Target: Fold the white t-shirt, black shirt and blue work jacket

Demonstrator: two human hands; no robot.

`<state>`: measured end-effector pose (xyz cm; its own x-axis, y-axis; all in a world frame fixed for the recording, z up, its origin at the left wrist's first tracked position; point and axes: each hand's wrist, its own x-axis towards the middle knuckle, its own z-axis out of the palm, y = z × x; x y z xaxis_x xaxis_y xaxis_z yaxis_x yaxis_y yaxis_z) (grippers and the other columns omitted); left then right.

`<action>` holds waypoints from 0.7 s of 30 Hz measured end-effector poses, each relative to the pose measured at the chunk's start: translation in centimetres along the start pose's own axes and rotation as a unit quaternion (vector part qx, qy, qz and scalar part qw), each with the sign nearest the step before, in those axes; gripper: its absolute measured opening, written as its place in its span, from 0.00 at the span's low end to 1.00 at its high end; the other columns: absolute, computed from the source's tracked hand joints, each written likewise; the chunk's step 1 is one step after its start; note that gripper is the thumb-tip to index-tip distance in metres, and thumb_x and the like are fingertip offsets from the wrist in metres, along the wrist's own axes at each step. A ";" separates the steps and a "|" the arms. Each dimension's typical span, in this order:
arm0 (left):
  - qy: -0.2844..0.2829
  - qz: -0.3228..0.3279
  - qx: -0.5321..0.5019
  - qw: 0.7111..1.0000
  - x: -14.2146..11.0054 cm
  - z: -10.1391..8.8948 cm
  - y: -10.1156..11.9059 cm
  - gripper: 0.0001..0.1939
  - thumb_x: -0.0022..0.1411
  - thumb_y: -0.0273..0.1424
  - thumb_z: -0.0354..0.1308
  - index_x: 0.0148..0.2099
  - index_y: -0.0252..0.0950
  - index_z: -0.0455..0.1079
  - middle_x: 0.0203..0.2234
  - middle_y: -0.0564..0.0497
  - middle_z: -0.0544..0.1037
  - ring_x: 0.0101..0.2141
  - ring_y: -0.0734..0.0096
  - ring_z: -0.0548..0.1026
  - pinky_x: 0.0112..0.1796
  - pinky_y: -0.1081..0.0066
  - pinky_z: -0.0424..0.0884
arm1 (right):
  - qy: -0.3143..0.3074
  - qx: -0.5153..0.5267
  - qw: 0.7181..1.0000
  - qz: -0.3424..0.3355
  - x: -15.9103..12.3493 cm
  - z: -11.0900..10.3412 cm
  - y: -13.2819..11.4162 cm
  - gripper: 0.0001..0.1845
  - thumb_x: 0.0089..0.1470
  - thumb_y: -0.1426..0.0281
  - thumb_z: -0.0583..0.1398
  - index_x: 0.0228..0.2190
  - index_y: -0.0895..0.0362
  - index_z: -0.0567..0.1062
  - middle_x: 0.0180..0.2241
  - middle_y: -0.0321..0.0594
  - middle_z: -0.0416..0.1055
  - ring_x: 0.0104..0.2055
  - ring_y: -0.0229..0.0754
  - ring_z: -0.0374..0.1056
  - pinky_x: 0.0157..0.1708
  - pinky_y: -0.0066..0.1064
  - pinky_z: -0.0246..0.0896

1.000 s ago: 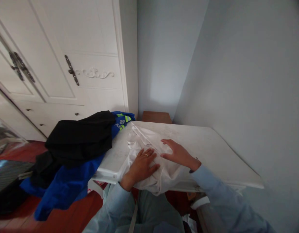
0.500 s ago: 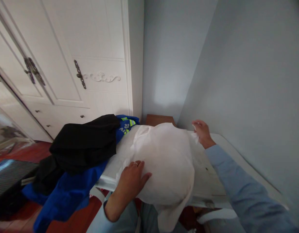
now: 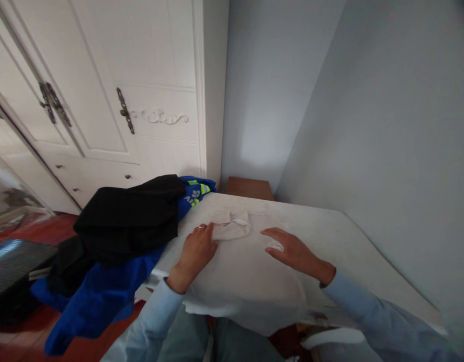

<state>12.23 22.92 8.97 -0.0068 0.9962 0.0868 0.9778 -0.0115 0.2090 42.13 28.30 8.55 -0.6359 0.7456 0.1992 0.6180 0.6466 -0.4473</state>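
A white garment (image 3: 239,274) lies spread flat over the white table (image 3: 367,251), its lower edge hanging off the near side. My left hand (image 3: 196,246) rests on its left part, fingers flat and stretched toward a folded sleeve or collar (image 3: 232,229); a ring shows on one finger. My right hand (image 3: 292,249) lies palm down on the cloth further right, fingers stretched out toward the left. Both hands hold nothing.
A black garment (image 3: 129,216) lies on top of a blue one with neon stripes (image 3: 99,296) at the table's left end. A white wardrobe (image 3: 103,90) stands behind. A brown wooden piece (image 3: 249,187) sits in the corner. The grey wall runs along the right.
The garment, lifted and billowing half a second ago with my right hand pinching its far edge, now lies flat. My right hand came back onto the cloth; my left slid up toward the folded part.
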 end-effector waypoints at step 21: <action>0.060 0.057 -0.436 0.896 -2.2 0.6 -0.7 0.29 0.59 0.40 0.62 0.61 0.36 0.66 0.57 0.39 0.72 0.51 0.57 0.75 0.49 0.58 0.74 | 0.074 0.602 0.766 0.214 5.2 -6.0 -7.4 0.19 0.37 0.61 0.70 0.20 0.55 0.65 0.10 0.23 0.52 0.12 0.27 0.42 0.11 0.23 0.38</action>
<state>11.66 20.80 8.07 0.0090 0.9683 0.2495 0.4392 -0.2280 0.8690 36.99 28.35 18.17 -0.3793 0.9155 -0.1339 -0.1748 -0.2130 -0.9613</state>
